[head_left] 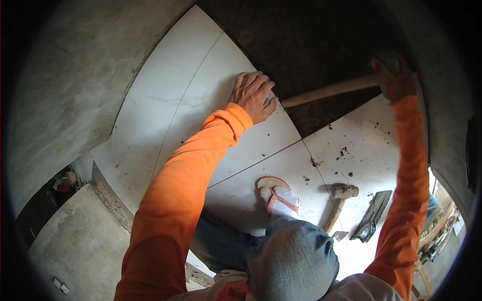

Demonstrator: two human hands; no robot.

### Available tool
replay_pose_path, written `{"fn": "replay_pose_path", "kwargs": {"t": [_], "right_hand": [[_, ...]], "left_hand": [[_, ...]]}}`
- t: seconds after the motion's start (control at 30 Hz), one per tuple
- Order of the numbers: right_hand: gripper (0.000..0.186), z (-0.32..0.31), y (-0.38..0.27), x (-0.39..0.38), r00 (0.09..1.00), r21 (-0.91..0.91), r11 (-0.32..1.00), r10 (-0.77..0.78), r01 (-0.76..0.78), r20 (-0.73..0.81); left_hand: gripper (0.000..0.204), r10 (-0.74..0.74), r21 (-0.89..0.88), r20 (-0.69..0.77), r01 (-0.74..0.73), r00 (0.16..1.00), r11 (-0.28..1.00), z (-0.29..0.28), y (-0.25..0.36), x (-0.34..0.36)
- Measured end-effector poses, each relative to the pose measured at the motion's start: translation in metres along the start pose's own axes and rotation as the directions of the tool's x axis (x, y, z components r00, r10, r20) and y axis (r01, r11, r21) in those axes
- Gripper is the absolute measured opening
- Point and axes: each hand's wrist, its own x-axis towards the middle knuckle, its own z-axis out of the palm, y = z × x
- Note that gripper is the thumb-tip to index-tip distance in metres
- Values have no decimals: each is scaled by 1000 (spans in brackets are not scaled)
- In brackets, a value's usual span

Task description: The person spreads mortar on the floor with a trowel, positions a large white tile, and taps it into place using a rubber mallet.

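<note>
On the white, faintly veined tile [206,90], the bare left hand [253,96] is rested, thumb apart from fingers. Just beside its thumb, the long, straight, pale-brown wooden bar [331,91] begins, laid crosswise, slightly rising rightward over the dark, rough floor bed [311,45]. Its other end is met by the dim right hand [394,78]; whether that is clamped cannot be told.

Long orange sleeves [173,198] are worn with faded blue jeans [293,258], a white sock [285,202] and a red-strapped flip-flop [271,181].
</note>
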Motion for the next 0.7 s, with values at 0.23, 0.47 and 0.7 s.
{"fn": "replay_pose_path", "kwargs": {"t": [0.23, 0.47, 0.7], "right_hand": [[65, 3, 98, 37, 457, -545, 262, -851, 796, 258], [54, 38, 58, -3, 973, -187, 970, -118, 156, 199], [40, 9, 118, 49, 749, -218, 716, -638, 663, 180]], "left_hand": [[22, 17, 51, 86, -21, 996, 998, 11, 3, 9], [16, 30, 117, 155, -48, 988, 992, 11, 0, 19], [13, 24, 118, 158, -43, 987, 992, 16, 4, 28]]}}
